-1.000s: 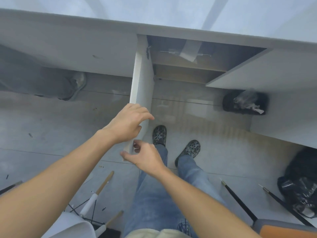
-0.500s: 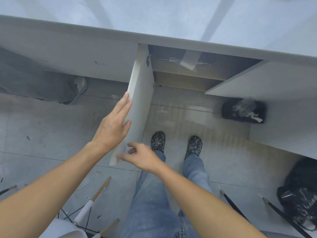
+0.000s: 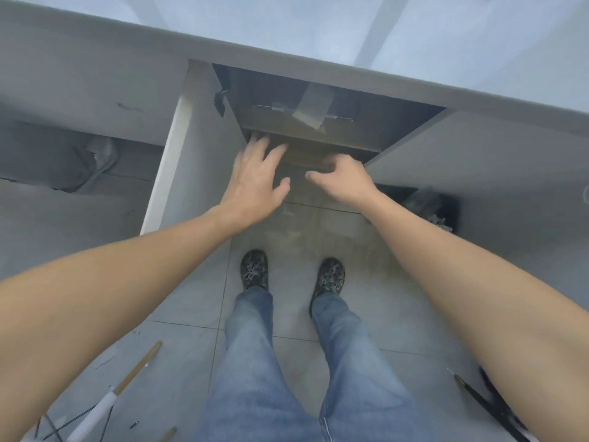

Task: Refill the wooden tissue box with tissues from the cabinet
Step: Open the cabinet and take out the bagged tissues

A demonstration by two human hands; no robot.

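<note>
I look down at a white cabinet under a grey counter [image 3: 318, 70], with both its doors swung open. Its left door [image 3: 191, 161] stands edge-on and the right door [image 3: 478, 161] spreads wide. Inside sits a brown cardboard box [image 3: 302, 129] with a strip of tape [image 3: 314, 105] across its top. My left hand [image 3: 255, 183] reaches toward the box's front left corner, fingers spread, holding nothing. My right hand [image 3: 342, 178] hovers at the box's front right, fingers curled and apart, empty. No tissues or wooden tissue box are visible.
My feet in patterned shoes [image 3: 255, 269] stand on grey floor tiles before the cabinet. A black bin [image 3: 436, 205] with plastic sits right, under the open door. White chair legs [image 3: 127, 384] lie lower left and black rods [image 3: 484, 403] lower right. Another person's shoe [image 3: 98, 161] is left.
The left door has swung fully open. My left hand left the door edge and both hands moved forward to the cardboard box in the cabinet opening. I have leaned closer.
</note>
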